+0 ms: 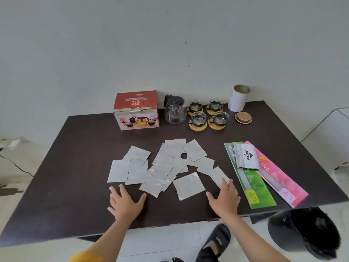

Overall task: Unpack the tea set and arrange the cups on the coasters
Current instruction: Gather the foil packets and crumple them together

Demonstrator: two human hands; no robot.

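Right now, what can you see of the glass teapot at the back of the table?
The glass teapot stands upright on the dark table, between the red tea set box and the four cups on coasters. It has a clear, rounded body, a black lid and a black handle on its left side. It looks empty. Neither hand touches it; whether it touches the box or cups is unclear.

I saw a dark brown table (75, 167) with many silver-grey sachets (164, 167). The box (136, 110) was red on top, with a printed tea set picture on its front. The 4 coasters (217, 126) were light wood. Beside them lay 1 green booklet (260, 193) and 1 pink booklet (283, 188).
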